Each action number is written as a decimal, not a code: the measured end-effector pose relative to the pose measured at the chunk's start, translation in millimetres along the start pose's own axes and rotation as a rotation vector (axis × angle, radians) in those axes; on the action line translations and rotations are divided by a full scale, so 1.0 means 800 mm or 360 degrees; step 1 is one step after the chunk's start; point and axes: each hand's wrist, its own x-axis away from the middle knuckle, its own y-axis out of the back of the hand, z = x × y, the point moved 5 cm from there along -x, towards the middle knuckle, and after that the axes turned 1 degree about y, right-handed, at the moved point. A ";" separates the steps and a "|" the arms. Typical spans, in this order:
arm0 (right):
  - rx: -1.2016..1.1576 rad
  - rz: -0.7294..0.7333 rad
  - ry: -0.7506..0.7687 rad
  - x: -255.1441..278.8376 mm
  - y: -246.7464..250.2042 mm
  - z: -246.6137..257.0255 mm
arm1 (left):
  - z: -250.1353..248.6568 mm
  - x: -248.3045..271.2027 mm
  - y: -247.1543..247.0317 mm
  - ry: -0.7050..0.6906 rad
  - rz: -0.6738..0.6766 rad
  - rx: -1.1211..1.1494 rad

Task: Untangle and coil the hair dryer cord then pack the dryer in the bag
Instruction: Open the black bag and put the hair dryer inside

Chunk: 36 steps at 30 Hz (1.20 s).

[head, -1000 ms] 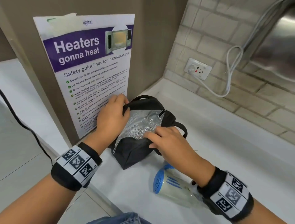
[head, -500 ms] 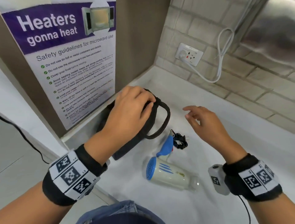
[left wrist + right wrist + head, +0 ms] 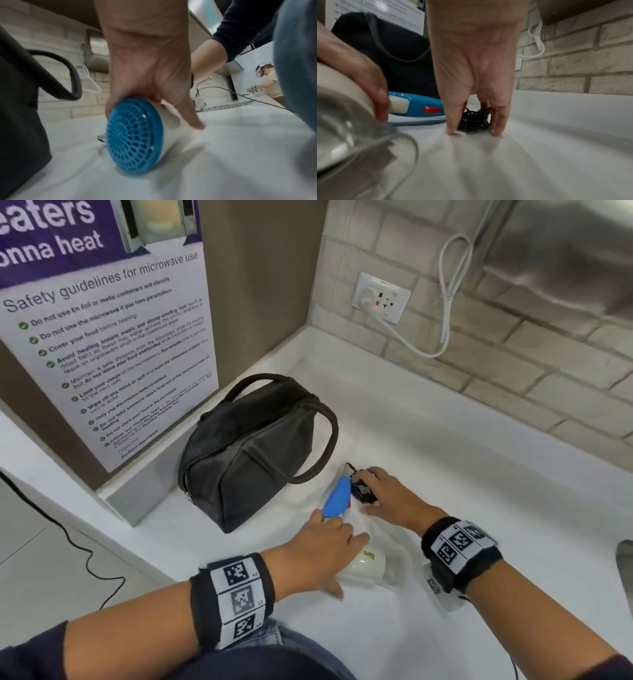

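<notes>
The hair dryer (image 3: 366,566) lies on the white counter (image 3: 479,508), its blue handle (image 3: 337,498) pointing toward the wall. My left hand (image 3: 329,542) grips its cream body from above; in the left wrist view the fingers and thumb wrap the barrel just behind the blue grille (image 3: 133,136). The black cord (image 3: 361,491) sits bunched at the handle's end. My right hand (image 3: 368,494) comes down over it, fingertips (image 3: 496,131) on the counter either side of the cord bundle (image 3: 474,121). The black bag (image 3: 253,450) stands to the left, handles up.
The bag sits in the corner under a poster (image 3: 102,337). A wall socket (image 3: 382,297) with a white cable (image 3: 445,302) is on the brick wall, below a steel appliance (image 3: 565,251). The counter's front edge drops to a floor with a black cable (image 3: 68,535).
My left hand let go of the bag and dropped onto the dryer's body. My right hand came down from mid-air onto the cord bundle. The bag now stands alone.
</notes>
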 end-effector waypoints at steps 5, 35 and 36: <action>0.0075 -0.0140 -0.0029 -0.007 0.001 -0.003 | 0.011 0.000 -0.002 0.0080 -0.0135 0.0101; -0.0743 0.0544 0.0741 0.090 0.164 0.188 | 0.119 0.119 0.181 -0.0469 -0.0494 0.2724; -0.0657 0.0480 0.0776 0.087 0.167 0.190 | 0.123 0.121 0.182 -0.0444 -0.0530 0.2704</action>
